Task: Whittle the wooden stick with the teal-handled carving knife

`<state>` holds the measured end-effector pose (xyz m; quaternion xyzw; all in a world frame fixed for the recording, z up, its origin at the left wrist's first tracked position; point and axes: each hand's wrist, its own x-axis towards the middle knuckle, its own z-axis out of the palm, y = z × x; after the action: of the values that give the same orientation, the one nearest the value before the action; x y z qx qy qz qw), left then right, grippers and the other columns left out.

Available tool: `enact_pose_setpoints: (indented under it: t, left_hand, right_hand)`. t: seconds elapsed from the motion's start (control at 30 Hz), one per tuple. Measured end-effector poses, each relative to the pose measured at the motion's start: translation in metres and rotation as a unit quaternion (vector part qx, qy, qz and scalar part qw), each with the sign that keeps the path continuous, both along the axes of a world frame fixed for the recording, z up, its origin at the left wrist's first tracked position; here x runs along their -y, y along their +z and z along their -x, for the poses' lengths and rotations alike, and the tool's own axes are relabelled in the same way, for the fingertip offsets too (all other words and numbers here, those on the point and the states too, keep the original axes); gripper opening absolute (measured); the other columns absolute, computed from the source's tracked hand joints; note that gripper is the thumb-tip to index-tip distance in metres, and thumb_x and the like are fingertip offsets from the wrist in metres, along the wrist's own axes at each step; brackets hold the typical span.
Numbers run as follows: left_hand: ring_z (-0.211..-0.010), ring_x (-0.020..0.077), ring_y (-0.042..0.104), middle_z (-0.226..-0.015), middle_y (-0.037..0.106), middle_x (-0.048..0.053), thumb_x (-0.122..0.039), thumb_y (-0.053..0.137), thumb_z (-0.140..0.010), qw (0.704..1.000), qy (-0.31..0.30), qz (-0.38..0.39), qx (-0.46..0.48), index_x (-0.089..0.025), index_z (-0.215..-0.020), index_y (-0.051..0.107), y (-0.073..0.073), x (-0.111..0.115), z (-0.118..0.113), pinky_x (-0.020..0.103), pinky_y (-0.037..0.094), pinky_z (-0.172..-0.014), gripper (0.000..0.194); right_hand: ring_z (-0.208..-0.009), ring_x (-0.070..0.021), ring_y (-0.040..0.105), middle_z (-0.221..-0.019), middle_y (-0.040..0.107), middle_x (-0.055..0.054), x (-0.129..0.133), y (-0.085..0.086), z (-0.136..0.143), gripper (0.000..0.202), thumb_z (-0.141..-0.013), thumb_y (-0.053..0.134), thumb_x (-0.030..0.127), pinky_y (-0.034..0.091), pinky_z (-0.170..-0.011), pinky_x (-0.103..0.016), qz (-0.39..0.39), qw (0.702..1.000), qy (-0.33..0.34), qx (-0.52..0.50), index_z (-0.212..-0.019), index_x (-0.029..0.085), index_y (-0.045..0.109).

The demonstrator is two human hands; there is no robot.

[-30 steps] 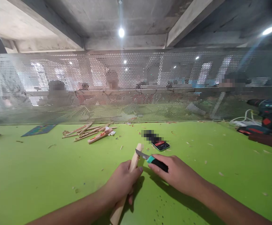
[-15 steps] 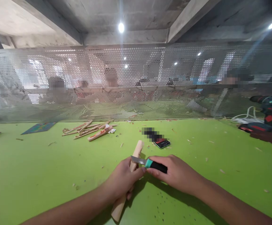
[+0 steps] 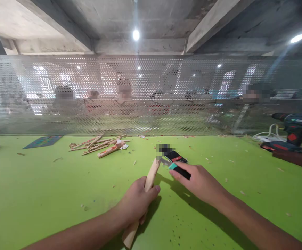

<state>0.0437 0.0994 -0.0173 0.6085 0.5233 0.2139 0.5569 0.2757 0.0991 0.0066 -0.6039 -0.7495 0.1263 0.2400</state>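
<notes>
In the head view there are two bare hands, one knife and one stick in work. The left hand is wrapped firmly around the middle of the stick, thumb along its side; the stick slants over the table, its near end low in view and its far end pointing toward the phone. The right hand is closed round the handle of the knife; the blade tip is at the stick's far end, and whether it touches cannot be told. One phone lies just beyond the knife, partly blurred out. Left of it is one pile of thin sticks, too tangled to count, with one thicker wood piece marked orange-red and one crumpled white tissue. One flat patterned card lies further left. At right are one drill, one dark brown bar and a looped white cable. The stick is pale, bare wood, long and smooth-sided; the knife handle is black and teal, the blade metal. Thin curled shavings dot the smooth green table. Behind stands one see-through panel pierced with round holes.
</notes>
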Motion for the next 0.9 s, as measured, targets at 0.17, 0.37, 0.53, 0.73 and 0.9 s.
enact_pose_setpoints:
  t: [0.17,0.37,0.53,0.73,0.9]
  left_hand:
    - [-0.031,0.0072,0.039,-0.056,0.05,-0.01,-0.043,0.057,-0.094,1.0,0.001,-0.009,0.003,-0.021,-0.102,0.051,-0.003,-0.001,-0.001,0.02,0.036,-0.028,0.024]
    - [-0.029,0.0076,0.038,-0.053,0.046,-0.011,-0.046,0.058,-0.093,1.0,0.008,-0.023,0.0,-0.021,-0.103,0.055,-0.001,0.001,0.0,0.02,0.033,-0.026,0.026]
    - [-0.03,0.006,0.033,-0.053,0.043,-0.012,-0.049,0.056,-0.094,1.0,0.014,-0.005,0.021,-0.022,-0.092,0.05,-0.002,-0.001,-0.002,0.019,0.029,-0.027,0.027]
    - [-0.033,0.0049,0.032,-0.055,0.044,-0.011,-0.044,0.051,-0.098,0.999,0.004,0.03,0.043,-0.022,-0.093,0.048,0.003,0.003,0.002,0.018,0.03,-0.028,0.023]
    - [-0.033,0.0046,0.032,-0.055,0.044,-0.011,-0.048,0.056,-0.096,0.997,0.0,0.064,0.036,-0.022,-0.091,0.047,0.012,0.009,0.001,0.017,0.027,-0.026,0.028]
  right_hand:
    - [-0.056,-0.0149,0.056,-0.068,0.068,0.0,0.012,0.003,0.017,0.033,-0.101,0.054,0.05,0.03,-0.051,-0.024,0.057,0.988,0.144,0.007,-0.093,0.023,0.071]
    - [-0.057,-0.015,0.057,-0.068,0.068,0.002,0.009,0.0,0.014,0.032,-0.099,0.059,0.053,0.028,-0.051,-0.024,0.02,0.989,0.145,0.028,-0.09,0.025,0.07]
    - [-0.057,-0.0159,0.058,-0.07,0.07,0.0,0.007,-0.006,0.02,0.03,-0.098,0.061,0.052,0.03,-0.051,-0.024,-0.016,0.992,0.113,0.054,-0.09,0.026,0.071]
    - [-0.048,-0.0152,0.052,-0.06,0.065,-0.001,-0.004,-0.003,0.007,0.041,-0.095,0.061,0.06,0.031,-0.046,-0.026,-0.071,0.997,0.002,0.021,-0.106,0.025,0.079]
    - [-0.04,-0.0163,0.045,-0.052,0.058,-0.003,-0.015,0.014,-0.035,0.067,-0.103,0.039,0.062,0.029,-0.039,-0.028,-0.091,0.989,-0.117,-0.007,-0.125,0.008,0.072]
